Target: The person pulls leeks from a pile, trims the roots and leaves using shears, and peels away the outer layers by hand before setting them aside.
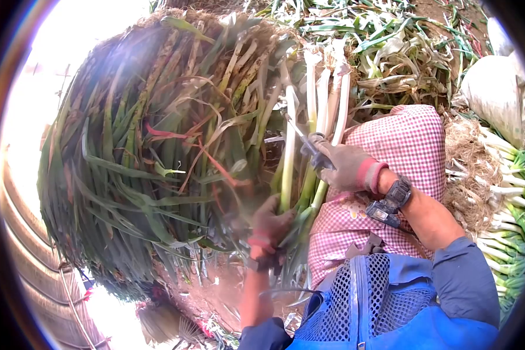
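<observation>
My gloved left hand (271,224) is closed round the lower, greener part of a long green onion (288,160), whose white shaft points up and away from me. In my gloved right hand (344,166) is a dark-handled tool (315,153) with a thin metal tip that reaches to the side of that shaft. Several more white-stemmed green onions (326,96) lie just right of it, root ends up, passing beside my right hand. To the left of both hands rises a big heap of green onions (175,128) with dark leaves and some red ties.
A red-and-white checked cushion or cloth (396,140) lies under my right forearm. Cleaned green onions (510,227) are stacked at right with roots inward. Stripped leaves (396,52) pile up at the back. A pale sack (499,96) stands at far right.
</observation>
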Tool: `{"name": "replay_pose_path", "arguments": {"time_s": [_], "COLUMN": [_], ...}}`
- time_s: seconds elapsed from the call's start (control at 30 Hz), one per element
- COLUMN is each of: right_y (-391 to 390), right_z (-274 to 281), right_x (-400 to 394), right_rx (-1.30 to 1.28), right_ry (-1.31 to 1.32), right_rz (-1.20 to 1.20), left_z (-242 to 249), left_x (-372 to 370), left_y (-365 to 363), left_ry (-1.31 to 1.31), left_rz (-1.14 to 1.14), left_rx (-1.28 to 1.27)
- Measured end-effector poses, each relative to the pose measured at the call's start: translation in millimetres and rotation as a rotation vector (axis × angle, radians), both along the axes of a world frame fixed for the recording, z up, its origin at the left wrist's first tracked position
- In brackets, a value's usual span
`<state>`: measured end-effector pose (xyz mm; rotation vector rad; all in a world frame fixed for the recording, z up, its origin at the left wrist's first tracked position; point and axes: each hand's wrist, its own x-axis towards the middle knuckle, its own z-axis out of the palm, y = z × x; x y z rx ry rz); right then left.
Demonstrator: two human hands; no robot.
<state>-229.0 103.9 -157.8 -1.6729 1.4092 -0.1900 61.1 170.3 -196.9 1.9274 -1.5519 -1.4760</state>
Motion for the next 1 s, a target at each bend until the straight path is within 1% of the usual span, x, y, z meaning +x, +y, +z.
{"name": "replay_pose_path", "arguments": {"time_s": [0.07, 0.13, 0.17, 0.2, 0.23, 0.27, 0.3, 0.33, 0.37, 0.4, 0.43, 0.47, 0.53, 0.57, 0.6, 0.67, 0.7, 0.77, 0.8, 0.87, 0.9, 0.93, 1.0], "right_y": [-3, -7, -5, -3, 4, 8, -1, -11, -19, -26, -31, -27, -18, -19, -20, -15, -18, -31, -32, -29, -40, -55, -79], "right_z": [-5, -15, -8, 1, -7, -16, -4, 10, 5, -7, -25, -41, -19, -1, 18, -19, -18, -15, -17, -23, -23, -24, -33], "right_x": [0, -3, -6, -5, -3, -3, -8, -13, -17, -22, -22, -23, -5, 7, 18, 37, 41, 51, 57, 69, 68, 63, 58], "right_rx": [0.003, -0.028, 0.024, 0.069, -0.04, -0.153, 0.014, 0.085, 0.039, -0.008, -0.237, -0.237, -0.24, 0.014, 0.175, -0.049, -0.045, 0.158, 0.158, 0.083, 0.122, 0.16, 0.066], "right_ry": [0.01, 0.073, 0.016, 0.026, 0.041, 0.057, 0.034, 0.052, 0.089, 0.125, 0.229, 0.228, 0.094, 0.077, 0.074, 0.021, 0.019, 0.005, 0.005, 0.029, 0.0, -0.03, 0.011], "right_rz": [-0.023, -0.094, -0.057, 0.039, 0.061, 0.082, 0.044, -0.02, -0.125, -0.229, -0.188, -0.186, -0.127, 0.003, 0.096, 0.127, 0.129, 0.102, 0.102, 0.189, 0.117, 0.047, -0.108], "left_z": [-3, 27, 44, 55, 59, 59, 44, 38, 36, 45, 50, 48, 32, 4, 0, -21, -31, -47, -54, -69, -66, -66, -67], "left_x": [-9, -28, -41, -48, -47, -41, -32, -30, -28, -33, -36, -34, -23, -13, -10, -4, -3, -4, -3, 0, -3, -5, -10], "left_y": [20, 32, 38, 44, 49, 52, 59, 59, 61, 53, 42, 30, 3, -7, -26, -54, -59, -68, -74, -81, -88, -95, -110], "left_ry": [0.116, 0.128, 0.141, 0.154, 0.159, 0.107, 0.097, 0.087, 0.087, 0.084, 0.079, 0.079, 0.15, 0.046, 0.164, 0.223, 0.221, 0.175, 0.175, 0.232, 0.198, 0.2, -0.091], "left_rz": [0.055, 0.074, 0.102, 0.127, 0.089, -0.043, -0.133, -0.222, -0.22, -0.254, -0.288, -0.286, -0.154, -0.152, -0.107, 0.046, 0.049, 0.141, 0.141, 0.261, 0.257, 0.257, 0.158], "left_rx": [-0.004, 0.022, 0.05, 0.083, 0.118, -0.017, -0.123, -0.228, -0.227, -0.159, -0.091, -0.091, 0.157, 0.023, 0.066, 0.225, 0.228, 0.119, 0.119, 0.053, -0.009, -0.009, -0.261]}}
